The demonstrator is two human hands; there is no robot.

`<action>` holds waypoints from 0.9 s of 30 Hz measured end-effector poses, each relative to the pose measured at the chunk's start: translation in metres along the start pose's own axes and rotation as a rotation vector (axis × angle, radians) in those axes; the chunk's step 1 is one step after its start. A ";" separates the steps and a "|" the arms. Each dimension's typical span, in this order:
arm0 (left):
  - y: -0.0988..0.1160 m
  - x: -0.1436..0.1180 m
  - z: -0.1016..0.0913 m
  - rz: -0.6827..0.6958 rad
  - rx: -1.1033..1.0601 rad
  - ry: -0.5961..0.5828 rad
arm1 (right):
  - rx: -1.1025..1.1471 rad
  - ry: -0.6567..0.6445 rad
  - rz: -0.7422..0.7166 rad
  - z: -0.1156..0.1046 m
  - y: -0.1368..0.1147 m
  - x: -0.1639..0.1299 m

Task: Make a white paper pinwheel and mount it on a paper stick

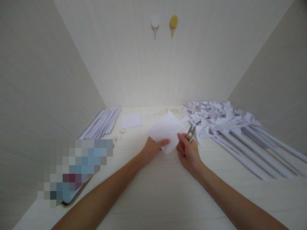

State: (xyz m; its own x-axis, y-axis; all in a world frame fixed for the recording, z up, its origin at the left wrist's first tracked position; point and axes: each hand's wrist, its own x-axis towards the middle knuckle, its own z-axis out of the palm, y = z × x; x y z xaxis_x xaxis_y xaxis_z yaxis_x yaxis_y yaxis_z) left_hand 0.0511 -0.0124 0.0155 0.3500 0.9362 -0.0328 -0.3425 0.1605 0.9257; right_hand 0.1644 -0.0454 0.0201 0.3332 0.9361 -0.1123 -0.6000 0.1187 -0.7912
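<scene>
**Paper square held between both hands, snips at its right edge**

Here the left hand (153, 148) pinches the near-left edge of a white paper square (166, 129), thumb on top, lifting it just off the desk (153, 198) near the middle. The right hand (188, 151) is closed around small thread snips (191, 132), blades pointing away toward the far wall, touching or just beside the paper's right corner. The paper sits diamond-wise, one corner toward the person. Right of the hands lies a heap of paper pinwheels (223, 119) on long rolled sticks. Toward the far-left corner lie rolled paper sticks (103, 123), a smaller paper sheet (131, 120) and scattered pins (118, 135).
</scene>
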 end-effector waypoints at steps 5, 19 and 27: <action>-0.007 0.005 -0.004 0.145 0.051 0.203 | -0.197 -0.110 0.032 -0.002 0.005 -0.001; 0.002 -0.002 0.004 0.090 0.239 0.153 | -0.463 -0.343 0.069 -0.004 0.009 -0.004; -0.002 0.005 -0.003 0.123 0.195 0.279 | -0.419 -0.340 0.114 -0.003 0.008 -0.006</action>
State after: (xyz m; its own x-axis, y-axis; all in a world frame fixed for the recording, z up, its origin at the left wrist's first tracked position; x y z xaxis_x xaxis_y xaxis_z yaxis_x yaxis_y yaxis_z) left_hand 0.0508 -0.0074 0.0119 0.0563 0.9984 0.0065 -0.1855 0.0041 0.9826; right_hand 0.1595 -0.0507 0.0125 -0.0124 0.9978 -0.0657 -0.2541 -0.0667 -0.9649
